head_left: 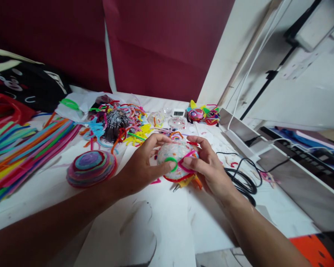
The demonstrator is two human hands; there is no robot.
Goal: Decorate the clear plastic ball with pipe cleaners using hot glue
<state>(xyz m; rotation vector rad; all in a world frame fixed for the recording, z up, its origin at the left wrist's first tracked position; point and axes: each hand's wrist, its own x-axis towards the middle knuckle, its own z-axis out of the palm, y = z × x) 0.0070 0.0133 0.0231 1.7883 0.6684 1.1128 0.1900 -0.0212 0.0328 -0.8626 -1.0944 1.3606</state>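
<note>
Both hands grip a clear, bumpy dome (167,150) flecked with colour, its lower edge trimmed in red. My left hand (149,161) wraps round its left side, with the thumb on a green ring-shaped piece (171,162). On the right, my right hand (207,163) holds the dome, its thumb pressing a pink pipe-cleaner shape (187,165) against the surface. Yellow and orange pieces (187,182) show beneath the dome, beside a small metal tip. To the left sits a dome wound with coloured pipe cleaners (91,167).
Bundles of pipe cleaners (28,152) lie at the left. Behind the hands are a tangled pile (130,115), spare clear domes (177,122), a small digital display (178,113) and two decorated balls (203,114). A coiled black cable (243,183) lies right, beside a grey ledge (281,181).
</note>
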